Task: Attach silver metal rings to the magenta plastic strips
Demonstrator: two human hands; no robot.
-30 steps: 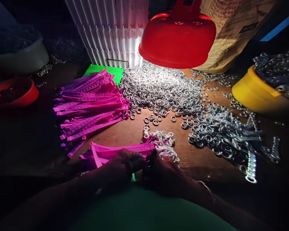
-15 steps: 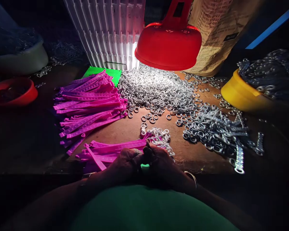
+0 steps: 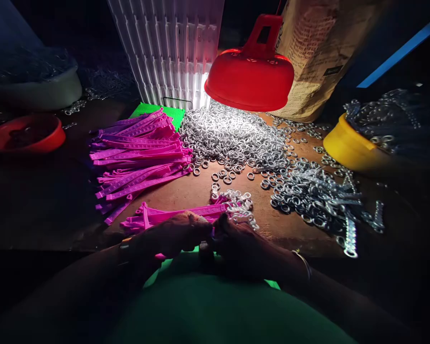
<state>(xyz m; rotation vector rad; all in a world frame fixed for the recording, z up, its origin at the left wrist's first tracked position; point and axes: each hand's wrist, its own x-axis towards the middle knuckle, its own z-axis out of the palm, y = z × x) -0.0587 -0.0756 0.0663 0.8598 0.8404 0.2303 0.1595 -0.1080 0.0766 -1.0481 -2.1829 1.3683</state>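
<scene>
Close together at the table's front edge, both hands are in shadow. My left hand is closed, and the end of a pink plastic strip shows below it. My right hand is closed in a pinch against the left fingertips; what lies between its fingers is too dark to make out. Just beyond my hands, a small bundle of pink strips lies with silvery rings at its right end. A larger heap of pink strips is at the left.
A big pile of loose silvery rings lies under a red lamp. Ringed strips are heaped at the right near a yellow tub. A red bowl, green board, ribbed panel and paper sack stand around.
My hands have drawn slightly nearer to me. The slanting pink strip beside my left hand has left its spot, and a pink end now shows under that hand. The view has shifted slightly.
</scene>
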